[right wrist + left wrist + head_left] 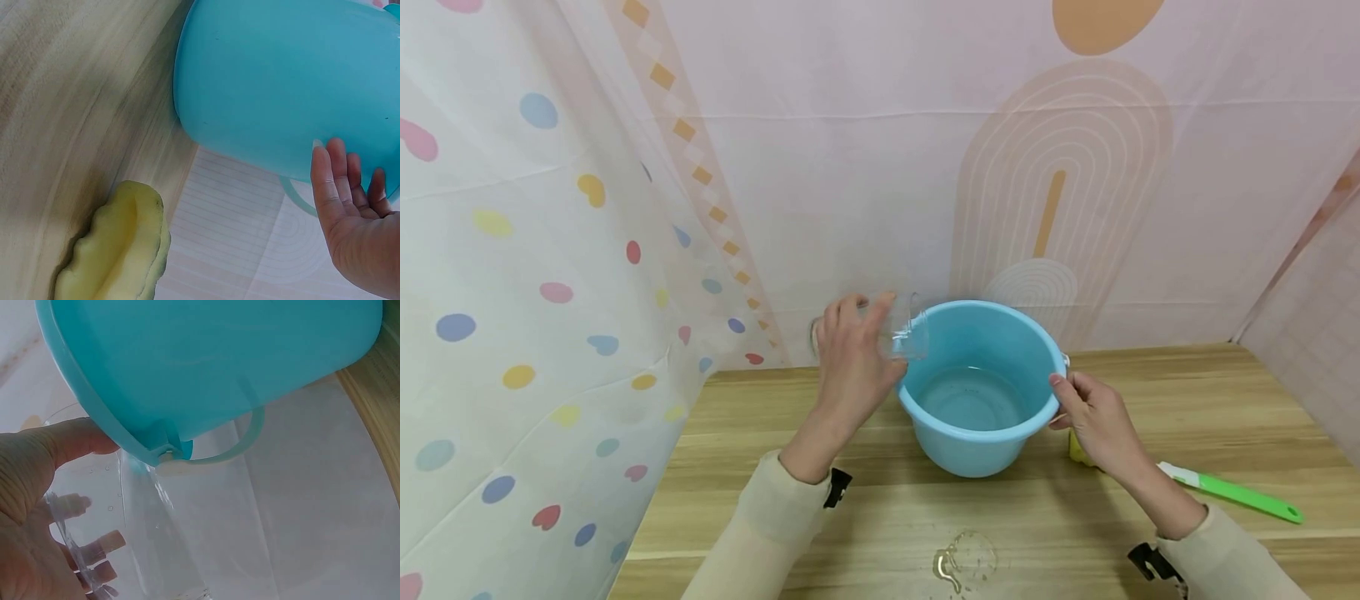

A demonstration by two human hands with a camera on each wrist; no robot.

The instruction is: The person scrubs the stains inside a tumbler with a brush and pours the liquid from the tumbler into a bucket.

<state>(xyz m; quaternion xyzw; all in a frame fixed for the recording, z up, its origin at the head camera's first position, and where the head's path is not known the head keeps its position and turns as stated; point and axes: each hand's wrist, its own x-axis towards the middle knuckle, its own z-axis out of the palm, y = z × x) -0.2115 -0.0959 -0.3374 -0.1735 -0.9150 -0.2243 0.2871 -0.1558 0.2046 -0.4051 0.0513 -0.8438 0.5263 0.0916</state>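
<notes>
A light blue bucket (973, 454) stands on the wooden table with a shallow layer of water (973, 400) at its bottom. My left hand (853, 367) holds a clear cup (913, 337) tipped on its side, its mouth by the bucket's left rim. In the left wrist view, the thumb lies along the cup (134, 519) next to the rim, and the other fingers show through its clear wall. My right hand (1101, 421) grips the bucket's right rim. Its fingers lie against the outer wall in the right wrist view.
Right of the bucket lies a brush with a green handle (1247, 497) and a yellow sponge head (125, 244), partly behind my right arm. Spilled water (951, 567) wets the table's front. A patterned curtain (850, 167) hangs close behind the bucket.
</notes>
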